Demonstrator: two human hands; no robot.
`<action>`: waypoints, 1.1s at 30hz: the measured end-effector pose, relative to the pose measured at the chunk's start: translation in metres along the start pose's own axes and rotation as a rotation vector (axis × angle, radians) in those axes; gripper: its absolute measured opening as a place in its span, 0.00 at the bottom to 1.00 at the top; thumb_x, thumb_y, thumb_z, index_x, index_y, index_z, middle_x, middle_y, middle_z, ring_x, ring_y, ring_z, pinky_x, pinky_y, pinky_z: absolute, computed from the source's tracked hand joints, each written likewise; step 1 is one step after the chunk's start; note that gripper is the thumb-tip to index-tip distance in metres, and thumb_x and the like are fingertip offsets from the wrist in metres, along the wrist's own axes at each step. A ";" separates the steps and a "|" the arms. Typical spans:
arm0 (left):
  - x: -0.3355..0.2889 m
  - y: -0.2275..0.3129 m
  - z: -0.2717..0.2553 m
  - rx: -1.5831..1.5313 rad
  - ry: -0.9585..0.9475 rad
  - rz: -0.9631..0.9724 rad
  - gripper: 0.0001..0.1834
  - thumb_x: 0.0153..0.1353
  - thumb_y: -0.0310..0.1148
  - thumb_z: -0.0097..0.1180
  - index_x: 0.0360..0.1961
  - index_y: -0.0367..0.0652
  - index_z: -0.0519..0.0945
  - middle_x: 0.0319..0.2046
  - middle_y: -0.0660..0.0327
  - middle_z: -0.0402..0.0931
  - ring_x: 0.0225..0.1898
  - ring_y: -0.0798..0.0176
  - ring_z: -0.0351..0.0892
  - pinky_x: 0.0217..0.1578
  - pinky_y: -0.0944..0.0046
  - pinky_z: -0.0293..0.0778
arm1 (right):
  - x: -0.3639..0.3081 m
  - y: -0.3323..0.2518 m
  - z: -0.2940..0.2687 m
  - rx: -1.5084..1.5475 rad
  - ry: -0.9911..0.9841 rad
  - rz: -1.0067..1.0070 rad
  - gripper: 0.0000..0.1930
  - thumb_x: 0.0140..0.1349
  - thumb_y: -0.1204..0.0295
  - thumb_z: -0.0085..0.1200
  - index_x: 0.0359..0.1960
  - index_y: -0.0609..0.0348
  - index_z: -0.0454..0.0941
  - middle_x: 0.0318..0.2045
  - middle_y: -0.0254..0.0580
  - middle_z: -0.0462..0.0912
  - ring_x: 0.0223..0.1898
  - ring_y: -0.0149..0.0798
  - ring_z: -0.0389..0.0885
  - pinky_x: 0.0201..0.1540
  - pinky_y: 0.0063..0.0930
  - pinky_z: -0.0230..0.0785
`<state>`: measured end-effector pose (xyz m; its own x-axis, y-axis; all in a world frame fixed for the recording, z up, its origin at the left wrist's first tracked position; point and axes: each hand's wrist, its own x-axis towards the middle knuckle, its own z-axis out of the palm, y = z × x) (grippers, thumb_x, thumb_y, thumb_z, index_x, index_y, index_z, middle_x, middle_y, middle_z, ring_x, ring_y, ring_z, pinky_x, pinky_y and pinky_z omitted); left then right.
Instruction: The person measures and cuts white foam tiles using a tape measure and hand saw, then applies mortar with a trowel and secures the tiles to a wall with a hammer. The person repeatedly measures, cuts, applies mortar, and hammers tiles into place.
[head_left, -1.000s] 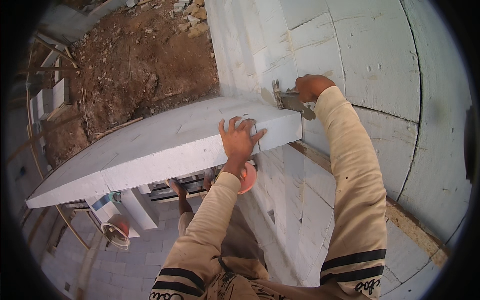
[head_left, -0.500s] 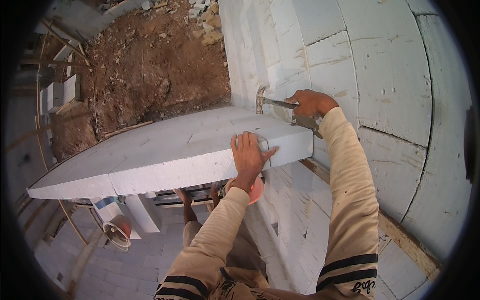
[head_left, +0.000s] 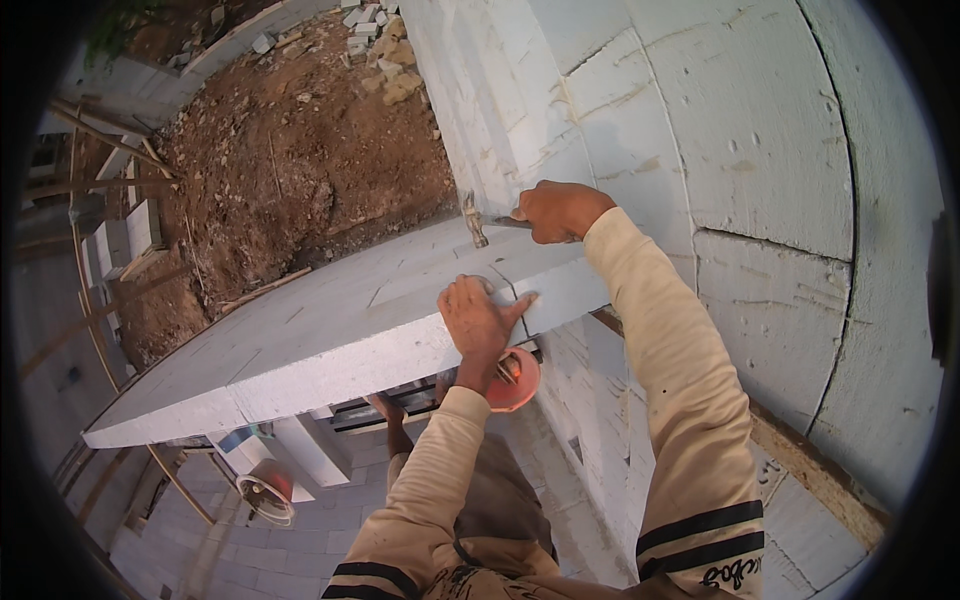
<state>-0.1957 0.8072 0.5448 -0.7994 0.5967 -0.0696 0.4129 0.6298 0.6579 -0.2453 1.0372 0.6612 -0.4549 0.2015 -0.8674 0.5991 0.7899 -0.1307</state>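
Note:
A claw hammer [head_left: 476, 220] with a metal head is in my right hand [head_left: 566, 212], whose fingers are closed around its handle. Its head is over the far side of a pale block wall [head_left: 330, 360], near the corner with a taller wall. On the low wall's top course lies my left hand [head_left: 477, 318], fingers over the upper edge and thumb stretched across a dark vertical joint. Right of that joint is a short end block [head_left: 568, 298], partly under my right forearm. Whether the hammer touches the wall, I cannot tell.
The tall block wall [head_left: 770, 190] rises on the right, with a wooden plank [head_left: 810, 470] along it. Below my left wrist hangs or stands a red bucket [head_left: 517, 385]; another bucket [head_left: 267, 497] is lower left. Reddish soil [head_left: 290, 180] and rubble lie beyond.
My right hand has moved left and the hammer head is lower, closer to the low wall. My left hand stays on the block, its fingers more bent. The view has shifted slightly.

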 end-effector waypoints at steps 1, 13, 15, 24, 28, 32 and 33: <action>0.000 0.000 0.000 0.011 0.005 0.012 0.38 0.36 0.55 0.86 0.35 0.45 0.73 0.34 0.60 0.73 0.43 0.49 0.73 0.52 0.50 0.66 | 0.001 0.001 0.001 -0.037 -0.023 -0.007 0.23 0.56 0.73 0.61 0.57 0.55 0.86 0.49 0.52 0.89 0.47 0.54 0.89 0.50 0.47 0.80; -0.001 -0.001 0.001 0.036 0.029 0.067 0.36 0.38 0.58 0.84 0.32 0.45 0.74 0.34 0.60 0.72 0.42 0.50 0.73 0.52 0.51 0.66 | -0.020 0.028 -0.001 0.085 0.073 0.034 0.32 0.65 0.64 0.62 0.74 0.43 0.74 0.58 0.51 0.82 0.63 0.53 0.79 0.64 0.45 0.73; -0.001 -0.002 0.001 0.037 -0.008 0.057 0.35 0.41 0.59 0.82 0.34 0.44 0.75 0.36 0.58 0.72 0.45 0.49 0.73 0.55 0.50 0.64 | -0.027 0.030 -0.001 0.040 0.120 -0.011 0.31 0.66 0.64 0.62 0.73 0.44 0.74 0.59 0.51 0.82 0.62 0.54 0.80 0.64 0.46 0.73; -0.007 -0.007 -0.005 0.093 -0.027 0.158 0.35 0.54 0.64 0.72 0.46 0.43 0.84 0.45 0.58 0.80 0.54 0.52 0.75 0.70 0.40 0.55 | -0.097 0.017 0.015 0.094 0.170 -0.023 0.26 0.69 0.63 0.62 0.67 0.51 0.79 0.58 0.53 0.84 0.57 0.55 0.84 0.59 0.47 0.77; -0.012 -0.010 -0.003 0.170 -0.115 0.252 0.34 0.59 0.67 0.66 0.51 0.49 0.88 0.50 0.60 0.86 0.58 0.54 0.78 0.70 0.34 0.54 | -0.118 0.028 0.037 0.091 0.238 -0.032 0.25 0.69 0.64 0.61 0.67 0.52 0.79 0.55 0.54 0.85 0.56 0.56 0.85 0.57 0.48 0.78; -0.013 -0.011 -0.001 0.192 -0.112 0.261 0.32 0.60 0.67 0.65 0.49 0.52 0.90 0.51 0.61 0.88 0.59 0.55 0.78 0.71 0.34 0.53 | -0.115 0.040 0.061 -0.021 0.481 -0.053 0.26 0.65 0.69 0.60 0.66 0.56 0.81 0.51 0.58 0.88 0.48 0.59 0.87 0.52 0.49 0.80; -0.013 -0.012 0.000 0.197 -0.118 0.265 0.32 0.60 0.68 0.65 0.49 0.52 0.90 0.51 0.61 0.88 0.59 0.55 0.78 0.71 0.34 0.53 | -0.112 0.040 0.066 -0.018 0.449 0.002 0.25 0.64 0.71 0.60 0.64 0.58 0.82 0.51 0.58 0.87 0.48 0.59 0.87 0.52 0.49 0.80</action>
<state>-0.1900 0.7923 0.5380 -0.6016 0.7987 -0.0099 0.6850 0.5223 0.5078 -0.1268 1.0083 0.7212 -0.6971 0.4315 -0.5726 0.5907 0.7983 -0.1174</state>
